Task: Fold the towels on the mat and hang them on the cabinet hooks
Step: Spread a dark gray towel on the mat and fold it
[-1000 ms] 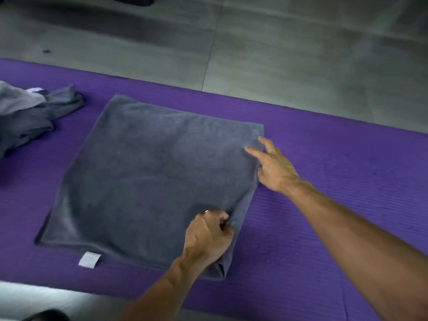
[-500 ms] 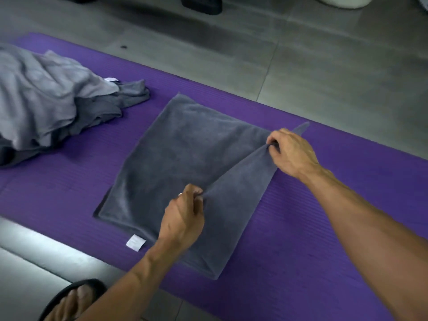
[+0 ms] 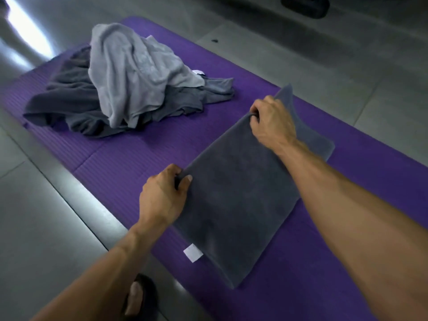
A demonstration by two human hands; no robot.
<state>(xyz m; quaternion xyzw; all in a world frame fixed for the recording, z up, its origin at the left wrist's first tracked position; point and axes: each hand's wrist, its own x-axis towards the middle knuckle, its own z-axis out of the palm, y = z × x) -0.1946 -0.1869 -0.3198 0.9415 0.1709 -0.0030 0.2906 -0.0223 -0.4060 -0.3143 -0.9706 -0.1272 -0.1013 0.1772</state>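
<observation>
A dark grey towel [image 3: 236, 205] lies folded over on the purple mat [image 3: 120, 158], forming a long rectangle with a white tag [image 3: 193, 252] at its near left corner. My left hand [image 3: 162, 195] pinches the near end of the towel's left edge. My right hand [image 3: 271, 121] grips the far end of the same edge, fingers curled round the cloth. A strip of the lower layer shows beyond my right wrist. A heap of unfolded towels [image 3: 125, 84], light grey over dark grey, sits on the mat's far left.
Grey tiled floor [image 3: 46, 228] surrounds the mat. My foot in a dark sandal [image 3: 139, 295] stands at the mat's near edge. A dark object [image 3: 303, 5] rests on the floor at the top right. No cabinet or hooks are in view.
Both hands carried the towel's right edge across to the left, folding it in half. The view swung left, bringing the towel heap fully into sight.
</observation>
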